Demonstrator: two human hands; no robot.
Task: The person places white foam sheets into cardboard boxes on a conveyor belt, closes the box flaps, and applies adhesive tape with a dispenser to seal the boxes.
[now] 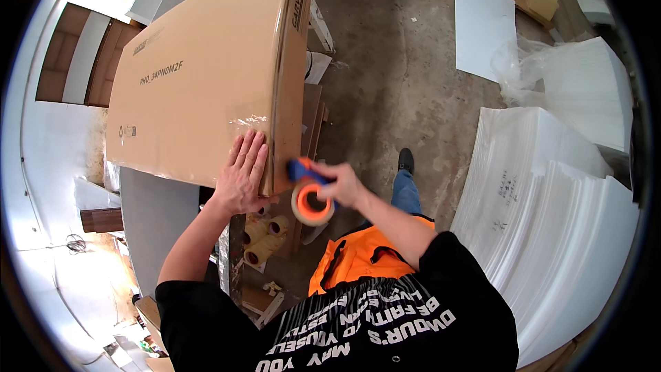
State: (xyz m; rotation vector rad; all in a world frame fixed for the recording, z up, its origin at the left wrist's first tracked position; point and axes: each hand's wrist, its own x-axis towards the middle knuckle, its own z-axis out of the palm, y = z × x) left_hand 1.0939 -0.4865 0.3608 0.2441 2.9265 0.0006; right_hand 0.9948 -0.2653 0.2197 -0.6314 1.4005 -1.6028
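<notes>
A large brown cardboard box (200, 76) lies on a grey worktable (162, 224), with strips of clear tape shining at its near and far corners. Flat on the box's top, by the near right corner, rests my left hand (242, 176), fingers stretched out and thumb over the edge. My right hand (339, 184) grips a blue and orange tape dispenser (303, 171) carrying a roll of tape (313, 204) with an orange core. The dispenser's head is at the box's right side near that corner; whether it touches the cardboard I cannot tell.
Several tape rolls (265, 238) lie on a shelf below the table. Tall stacks of white foam sheets (544, 213) stand on the right, with plastic wrap (520, 62) and a white panel (484, 27) beyond. Concrete floor (385, 62) runs between the table and the stacks.
</notes>
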